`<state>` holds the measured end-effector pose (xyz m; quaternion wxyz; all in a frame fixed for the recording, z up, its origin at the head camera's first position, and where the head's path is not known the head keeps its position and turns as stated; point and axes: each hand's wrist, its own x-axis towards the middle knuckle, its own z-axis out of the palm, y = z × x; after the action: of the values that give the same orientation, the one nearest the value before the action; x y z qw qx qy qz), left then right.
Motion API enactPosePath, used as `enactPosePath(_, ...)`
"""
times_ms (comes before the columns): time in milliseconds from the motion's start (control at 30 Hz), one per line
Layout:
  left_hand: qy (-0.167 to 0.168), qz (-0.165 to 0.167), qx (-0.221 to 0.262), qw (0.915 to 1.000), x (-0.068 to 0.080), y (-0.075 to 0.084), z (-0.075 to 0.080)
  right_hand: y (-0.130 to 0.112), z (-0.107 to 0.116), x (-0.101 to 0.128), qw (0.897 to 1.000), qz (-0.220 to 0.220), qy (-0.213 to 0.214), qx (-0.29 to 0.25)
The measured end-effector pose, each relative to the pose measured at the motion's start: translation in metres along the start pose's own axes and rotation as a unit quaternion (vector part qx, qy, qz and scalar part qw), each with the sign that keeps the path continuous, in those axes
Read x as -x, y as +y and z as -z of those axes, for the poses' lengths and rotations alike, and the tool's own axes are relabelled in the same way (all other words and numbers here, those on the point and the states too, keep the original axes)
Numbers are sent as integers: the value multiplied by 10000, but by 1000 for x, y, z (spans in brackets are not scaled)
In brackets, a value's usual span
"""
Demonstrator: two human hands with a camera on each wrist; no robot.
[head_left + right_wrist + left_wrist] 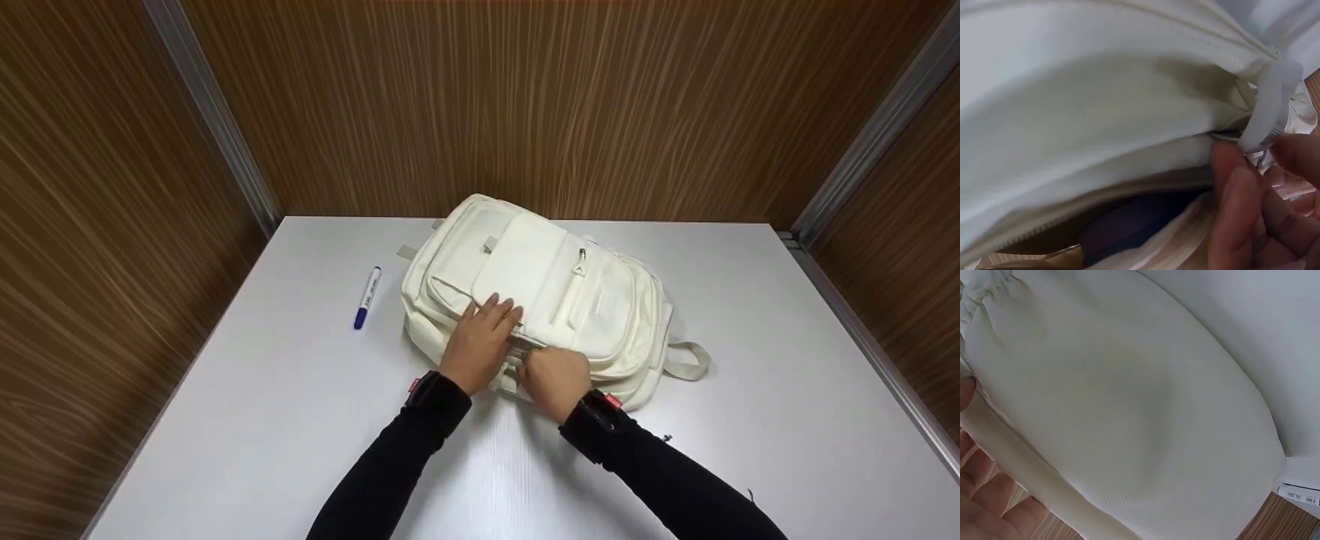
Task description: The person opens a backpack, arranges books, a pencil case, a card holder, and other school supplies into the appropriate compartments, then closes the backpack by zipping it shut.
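Here, left hand (pixel 478 345) grips the backpack (pixel 525 262) — dark object (pixel 1123 228) inside — right hand (pixel 556 381) pinches tab (pixel 1269 104).

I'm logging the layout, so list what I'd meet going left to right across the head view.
Blue-capped marker, left hand, right hand, webbing loop of the cream backpack.

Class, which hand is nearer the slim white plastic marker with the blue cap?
Left. The left hand, on the cream fabric backpack, is right of the marker; the right hand is farther right.
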<state>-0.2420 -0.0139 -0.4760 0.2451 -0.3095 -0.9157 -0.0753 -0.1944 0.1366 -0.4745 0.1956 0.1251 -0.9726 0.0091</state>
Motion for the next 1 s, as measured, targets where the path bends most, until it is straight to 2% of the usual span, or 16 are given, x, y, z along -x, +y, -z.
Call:
enactPosePath(167, 148, -25, 19, 9999, 0, 0, -2, -2, -1, -1, 9998, 100, 42, -180)
enactPosePath(367, 126, 28, 108, 9999, -1, 0, -2, -1, -1, 0, 9997, 174, 52, -180)
enactPosePath(567, 238, 144, 159, 9995, -2, 2, -2, 0, 4, 0, 9993, 4, 211, -323)
enactPosePath(700, 281, 229, 227, 9991, -3, 4, -3, 4, 12, 0, 9976, -88, 243, -647)
enactPosePath(867, 351, 357, 326, 9982, -3, 7, -4, 14, 21, 0, 9933, -199, -174, -1128)
enactPosePath(1000, 487, 440, 134, 9978, -1, 10, -7, 24, 24, 3, 9883, -207, -565, -1399)
